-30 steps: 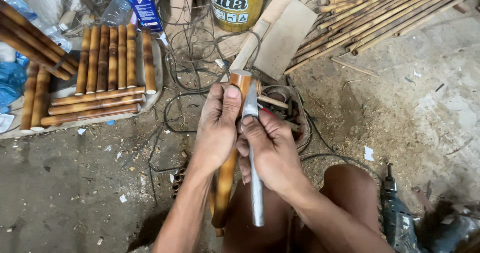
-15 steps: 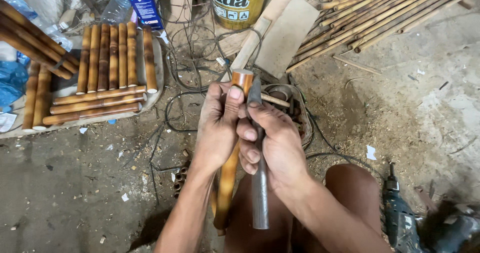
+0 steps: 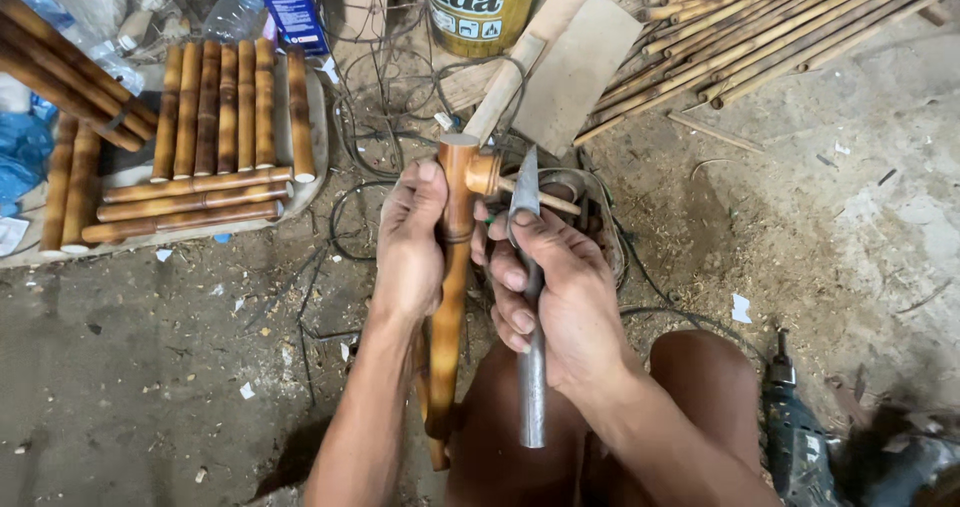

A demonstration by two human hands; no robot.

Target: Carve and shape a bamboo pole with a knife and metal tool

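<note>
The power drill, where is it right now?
In the head view the power drill lies on the dirt floor at the lower right, just right of the person's knee, away from both hands.

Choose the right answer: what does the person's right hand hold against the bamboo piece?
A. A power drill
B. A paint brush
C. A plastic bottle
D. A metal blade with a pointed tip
D: the right hand grips a grey metal blade whose pointed tip rises beside the top of the bamboo piece, which the left hand holds upright; the power drill lies untouched on the ground by the knee.
</note>
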